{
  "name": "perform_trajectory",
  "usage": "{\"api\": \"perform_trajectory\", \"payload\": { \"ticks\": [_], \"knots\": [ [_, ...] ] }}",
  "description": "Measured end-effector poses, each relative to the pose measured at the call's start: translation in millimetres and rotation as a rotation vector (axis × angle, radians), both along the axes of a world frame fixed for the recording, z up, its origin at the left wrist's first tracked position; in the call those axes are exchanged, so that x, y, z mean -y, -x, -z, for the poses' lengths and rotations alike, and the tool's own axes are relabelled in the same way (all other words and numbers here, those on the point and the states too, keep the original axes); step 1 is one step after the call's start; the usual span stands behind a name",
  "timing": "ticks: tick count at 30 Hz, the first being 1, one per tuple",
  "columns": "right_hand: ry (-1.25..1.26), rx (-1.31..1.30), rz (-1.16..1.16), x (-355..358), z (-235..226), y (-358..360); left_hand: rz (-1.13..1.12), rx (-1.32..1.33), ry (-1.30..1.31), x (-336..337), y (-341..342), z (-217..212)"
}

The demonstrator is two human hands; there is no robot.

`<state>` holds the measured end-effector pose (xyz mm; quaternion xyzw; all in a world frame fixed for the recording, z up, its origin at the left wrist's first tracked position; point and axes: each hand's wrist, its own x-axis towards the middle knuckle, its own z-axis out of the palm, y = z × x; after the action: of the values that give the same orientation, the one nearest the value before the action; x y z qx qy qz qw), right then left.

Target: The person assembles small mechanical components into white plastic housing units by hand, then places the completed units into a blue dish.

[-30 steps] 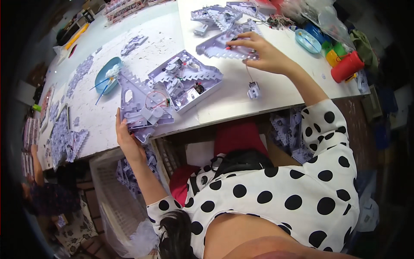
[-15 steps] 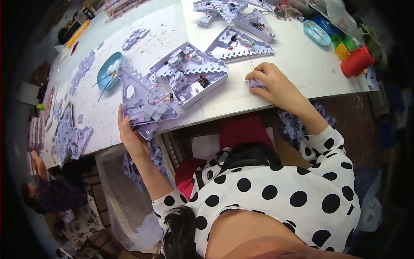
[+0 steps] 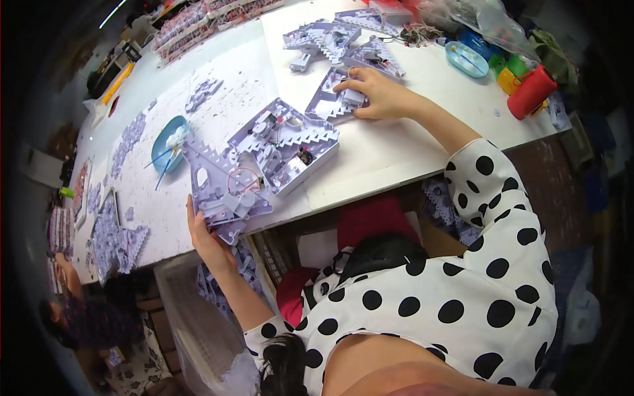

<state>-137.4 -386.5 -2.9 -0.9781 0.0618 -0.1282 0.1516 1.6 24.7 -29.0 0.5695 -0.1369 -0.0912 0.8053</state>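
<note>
At the table's near edge my left hand (image 3: 210, 243) grips a lavender plastic housing half (image 3: 210, 173) with zigzag teeth. A small boxy part and thin red wires lie in that half. My right hand (image 3: 386, 96) is closed on a small lavender boxy part (image 3: 354, 98), held over another toothed housing half (image 3: 321, 104). Whether the part touches that half I cannot tell; my fingers hide some of it. Between my hands sit two joined toothed halves (image 3: 314, 150) with wires and a dark round component inside.
More lavender housings (image 3: 323, 38) lie at the far side. A blue dish (image 3: 170, 142) with white stuff and swabs stands left, near loose lavender parts (image 3: 115, 231). Far right are another blue dish (image 3: 466, 59) and a red cup (image 3: 531, 92). A co-worker (image 3: 92, 307) sits at left.
My right hand has moved away from the near edge, up and left, carrying the small boxy part over a toothed housing half. My left hand keeps its grip; the view has shifted slightly.
</note>
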Motion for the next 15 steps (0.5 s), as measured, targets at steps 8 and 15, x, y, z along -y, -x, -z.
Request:
{"api": "perform_trajectory", "payload": {
  "ticks": [8,15],
  "knots": [
    [0.051,0.181,0.028,-7.8,-0.8,20.4,-0.013,-0.007,-0.006,2.4,-0.5,-0.8],
    [0.143,0.521,0.347,21.4,-30.6,47.5,-0.007,0.034,0.004,2.2,-2.6,0.3]
  ]
}}
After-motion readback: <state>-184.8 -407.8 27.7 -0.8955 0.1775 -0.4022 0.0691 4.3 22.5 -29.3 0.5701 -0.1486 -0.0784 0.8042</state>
